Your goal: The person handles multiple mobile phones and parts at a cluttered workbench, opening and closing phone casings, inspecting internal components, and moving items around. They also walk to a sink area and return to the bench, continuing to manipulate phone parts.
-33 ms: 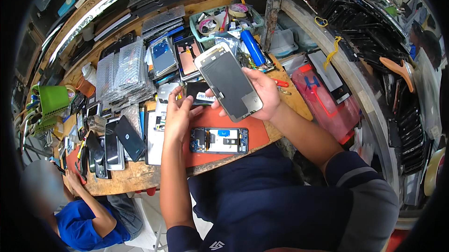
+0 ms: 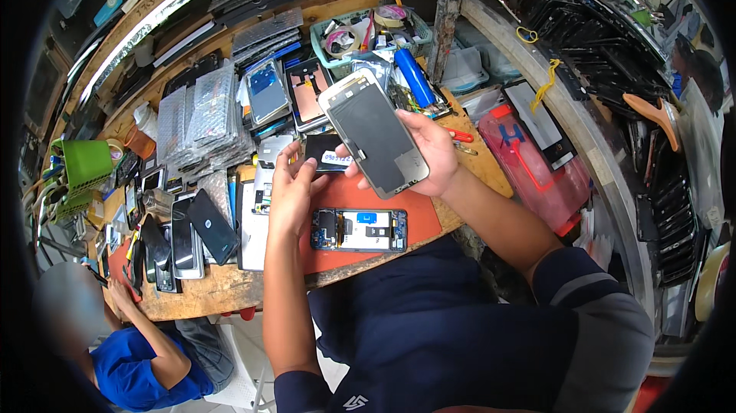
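My right hand [image 2: 433, 152] grips a phone screen assembly [image 2: 368, 129] with a white rim and dark grey back, tilted above the bench. My left hand [image 2: 295, 183], fingers apart and loosely bent, is just left of it beside a dark flat item with a handwritten white label [image 2: 322, 145]; whether it touches that item I cannot tell. Below both hands an opened phone [image 2: 359, 231], with its blue-edged inner parts exposed, lies on an orange mat [image 2: 399, 263].
Bubble-wrapped stacks [image 2: 207, 106], phones [image 2: 211, 225], a teal basket [image 2: 372, 34], blue cylinder [image 2: 414, 76] and green baskets [image 2: 84, 164] crowd the wooden bench [image 2: 184, 298]. A red case [image 2: 529, 175] lies right. A person in blue [image 2: 146, 367] sits at lower left.
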Available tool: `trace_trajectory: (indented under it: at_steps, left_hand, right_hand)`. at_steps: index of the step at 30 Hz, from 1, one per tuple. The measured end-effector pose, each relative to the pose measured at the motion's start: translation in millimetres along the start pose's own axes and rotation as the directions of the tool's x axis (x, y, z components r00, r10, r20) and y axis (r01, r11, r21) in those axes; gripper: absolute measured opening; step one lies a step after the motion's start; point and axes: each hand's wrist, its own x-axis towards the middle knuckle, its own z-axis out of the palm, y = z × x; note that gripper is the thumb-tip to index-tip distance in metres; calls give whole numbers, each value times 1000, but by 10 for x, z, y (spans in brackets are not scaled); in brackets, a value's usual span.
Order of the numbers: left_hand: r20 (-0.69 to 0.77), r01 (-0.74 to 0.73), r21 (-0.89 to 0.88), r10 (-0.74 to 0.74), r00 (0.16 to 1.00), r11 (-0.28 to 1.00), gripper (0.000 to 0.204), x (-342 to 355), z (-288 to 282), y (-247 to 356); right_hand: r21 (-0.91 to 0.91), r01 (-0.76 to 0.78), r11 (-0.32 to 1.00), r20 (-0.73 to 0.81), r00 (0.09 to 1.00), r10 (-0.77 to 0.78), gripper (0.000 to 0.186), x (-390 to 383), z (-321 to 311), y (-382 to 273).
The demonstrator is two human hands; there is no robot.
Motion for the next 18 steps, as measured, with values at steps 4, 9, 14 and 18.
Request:
trace_trajectory:
  at_steps: [4, 9, 14, 18]
  left_hand:
    - [-31, -44, 142, 49, 998, 989, 44, -55, -25, -3]
    - [-5, -335, 369, 362, 932, 867, 32, -140, -61, 36]
    - [-17, -237, -51, 237, 971, 970, 31, -250, 87, 207]
    - [-10, -186, -94, 186, 983, 978, 19, -232, 225, 159]
  right_hand:
    - [-38, 17, 999, 13, 1000, -17, 63, 96, 6, 12]
    - [-108, -21, 994, -25, 1000, 19, 60, 106, 41, 52]
    - [-124, -100, 987, -45, 994, 95, 68, 49, -41, 147]
    - [-169, -158, 973, -45, 987, 152, 67, -28, -50, 145]
